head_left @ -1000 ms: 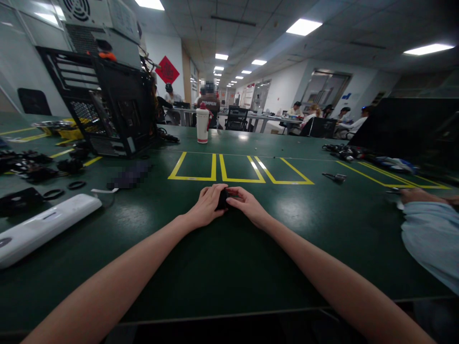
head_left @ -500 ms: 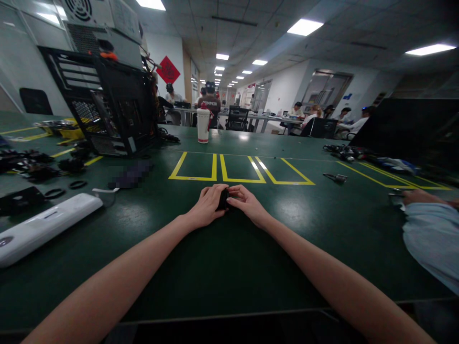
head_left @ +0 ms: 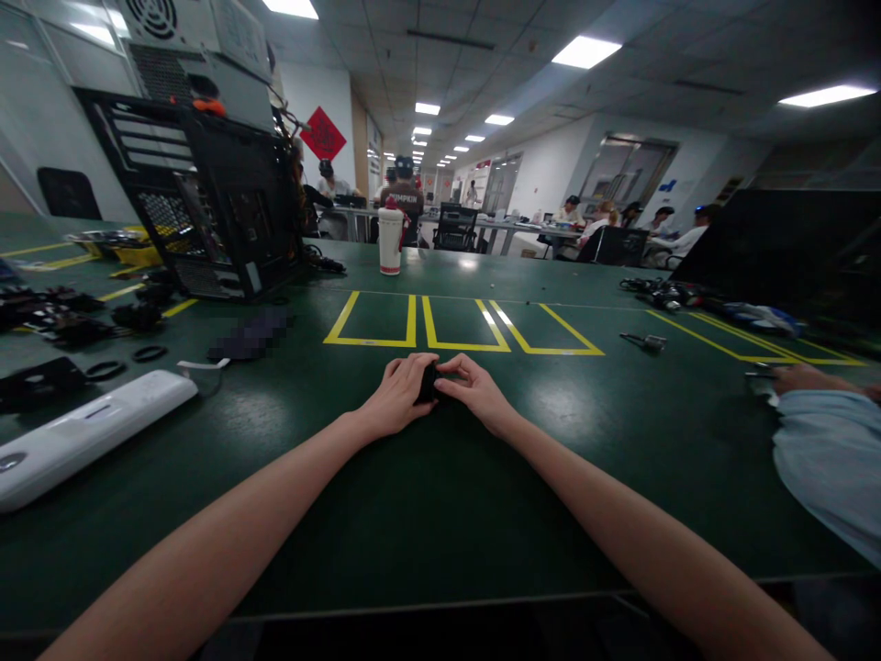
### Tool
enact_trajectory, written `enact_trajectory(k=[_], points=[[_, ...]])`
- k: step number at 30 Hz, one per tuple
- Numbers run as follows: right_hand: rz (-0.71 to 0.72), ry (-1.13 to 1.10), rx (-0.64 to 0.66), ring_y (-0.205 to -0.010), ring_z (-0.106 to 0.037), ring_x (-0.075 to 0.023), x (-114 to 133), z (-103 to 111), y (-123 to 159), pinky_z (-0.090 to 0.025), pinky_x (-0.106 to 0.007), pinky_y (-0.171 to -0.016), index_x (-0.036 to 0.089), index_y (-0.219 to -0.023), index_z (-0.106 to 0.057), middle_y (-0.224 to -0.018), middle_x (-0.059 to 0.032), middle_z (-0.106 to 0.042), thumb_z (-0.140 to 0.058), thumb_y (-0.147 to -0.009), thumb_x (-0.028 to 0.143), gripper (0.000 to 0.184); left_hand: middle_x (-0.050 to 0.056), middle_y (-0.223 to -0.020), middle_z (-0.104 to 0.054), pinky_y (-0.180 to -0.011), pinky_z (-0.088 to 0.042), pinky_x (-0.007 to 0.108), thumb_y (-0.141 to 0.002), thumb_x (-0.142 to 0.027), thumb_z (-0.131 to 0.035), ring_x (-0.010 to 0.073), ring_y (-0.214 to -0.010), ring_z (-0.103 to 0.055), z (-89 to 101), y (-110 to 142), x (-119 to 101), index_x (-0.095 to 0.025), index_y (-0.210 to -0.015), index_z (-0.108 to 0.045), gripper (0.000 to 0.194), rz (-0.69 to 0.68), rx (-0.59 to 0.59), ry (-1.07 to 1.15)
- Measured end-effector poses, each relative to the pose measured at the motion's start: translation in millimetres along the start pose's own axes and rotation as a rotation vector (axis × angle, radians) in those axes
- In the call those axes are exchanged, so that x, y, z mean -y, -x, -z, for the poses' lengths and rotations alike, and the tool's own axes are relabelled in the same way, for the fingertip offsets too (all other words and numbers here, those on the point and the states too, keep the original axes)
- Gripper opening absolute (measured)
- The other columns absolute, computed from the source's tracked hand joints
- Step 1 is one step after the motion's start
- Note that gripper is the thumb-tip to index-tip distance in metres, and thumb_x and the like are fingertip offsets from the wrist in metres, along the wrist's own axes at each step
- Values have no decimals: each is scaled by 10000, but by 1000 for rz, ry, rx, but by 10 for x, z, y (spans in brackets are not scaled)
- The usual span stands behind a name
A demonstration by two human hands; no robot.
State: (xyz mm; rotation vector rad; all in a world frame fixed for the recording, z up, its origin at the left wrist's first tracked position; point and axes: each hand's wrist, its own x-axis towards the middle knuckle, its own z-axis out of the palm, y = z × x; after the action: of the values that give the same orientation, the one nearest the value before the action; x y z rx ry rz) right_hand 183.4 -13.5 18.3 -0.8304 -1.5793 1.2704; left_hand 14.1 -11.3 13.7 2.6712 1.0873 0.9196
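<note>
Between my two hands, on the green table (head_left: 440, 514), is a small black object (head_left: 428, 384), mostly covered by fingers, so its kind cannot be made out. My left hand (head_left: 403, 393) wraps round its left side, thumb toward me and fingers over the top. From the right, my right hand (head_left: 473, 390) pinches at its edge with thumb and fingertips. Just beyond the hands, yellow tape outlines (head_left: 464, 348) mark the table top.
At left stand a black computer case (head_left: 240, 220) and a white power strip (head_left: 96, 431), with black rings (head_left: 106, 371) nearby. A white cup (head_left: 389, 243) stands ahead. To the right lie a small metal part (head_left: 644, 341) and another person's sleeved arm (head_left: 819, 450).
The black object has turned very slightly between my fingers. Both hands keep almost the same place and grip.
</note>
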Motion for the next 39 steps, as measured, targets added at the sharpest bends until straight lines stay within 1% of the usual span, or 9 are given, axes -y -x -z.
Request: enact_trajectory(k=[6, 11, 16, 20, 23, 27, 31, 36, 39], points=[[-9, 43, 6, -920, -545, -151, 4, -13, 7, -426, -347, -845, 204, -971, -504, -1018, -38, -531, -594, -690, 265, 301, 77, -1188, -395, -965, -248, 434, -718, -189, -545, 226, -1130, -379, 4, 3, -4, -228, -1203, -235, 577, -1, 4, 4], [33, 24, 23, -900, -546, -135, -31, 17, 9, -430, -330, -852, 208, -901, -515, -953, -2, -534, -648, -634, 221, 299, 80, -1177, -404, -953, -258, 435, -705, -197, -560, 231, -1118, -386, -23, -6, 10, -219, -1191, -248, 578, 3, -12, -9], [4, -3, 14, -804, -568, -121, -13, 7, 9, -456, -326, -788, 205, -865, -514, -924, 0, -532, -621, -668, 252, 229, 81, -1185, -398, -961, -251, 428, -716, -203, -549, 226, -1121, -385, -11, -7, 3, -216, -1196, -245, 568, -1, -1, -7], [-7, 20, 1, -883, -555, -138, 3, -3, -1, -433, -333, -836, 201, -928, -511, -991, -25, -533, -610, -675, 252, 277, 81, -1185, -400, -961, -251, 432, -720, -198, -541, 228, -1127, -382, 9, -2, -6, -221, -1195, -244, 561, 2, 5, -2], [-36, 28, 25, -919, -548, -147, 0, 6, -2, -421, -351, -860, 196, -965, -503, -1038, -40, -526, -596, -688, 247, 297, 83, -1188, -398, -961, -248, 434, -713, -193, -546, 232, -1130, -378, 8, -1, -3, -219, -1195, -242, 570, 3, 5, -2], [-4, -10, 56, -939, -541, -146, -15, 19, 9, -419, -349, -876, 209, -920, -491, -994, -14, -532, -650, -633, 203, 328, 78, -1191, -396, -963, -241, 440, -710, -191, -546, 233, -1132, -377, -5, -1, 5, -228, -1194, -244, 572, 2, 2, 4], [12, -13, 41, -914, -546, -140, -14, 12, 14, -423, -350, -868, 208, -881, -498, -942, -9, -543, -630, -660, 232, 259, 81, -1189, -397, -954, -252, 438, -711, -195, -545, 233, -1126, -383, -8, -2, 8, -225, -1193, -245, 568, 4, -8, -2], [-35, 24, 23, -928, -546, -154, -29, 17, -7, -426, -361, -861, 200, -963, -496, -1000, -38, -543, -616, -678, 250, 313, 76, -1192, -393, -965, -243, 436, -710, -194, -547, 229, -1132, -378, -5, 1, 9, -227, -1201, -235, 583, 5, 3, -2], [-48, 29, 60, -950, -540, -160, -51, 41, -19, -415, -370, -877, 190, -974, -502, -1030, -49, -543, -609, -680, 253, 319, 74, -1185, -396, -962, -243, 442, -696, -184, -554, 236, -1134, -376, -9, 1, 13, -230, -1195, -235, 594, 12, -5, -4]])
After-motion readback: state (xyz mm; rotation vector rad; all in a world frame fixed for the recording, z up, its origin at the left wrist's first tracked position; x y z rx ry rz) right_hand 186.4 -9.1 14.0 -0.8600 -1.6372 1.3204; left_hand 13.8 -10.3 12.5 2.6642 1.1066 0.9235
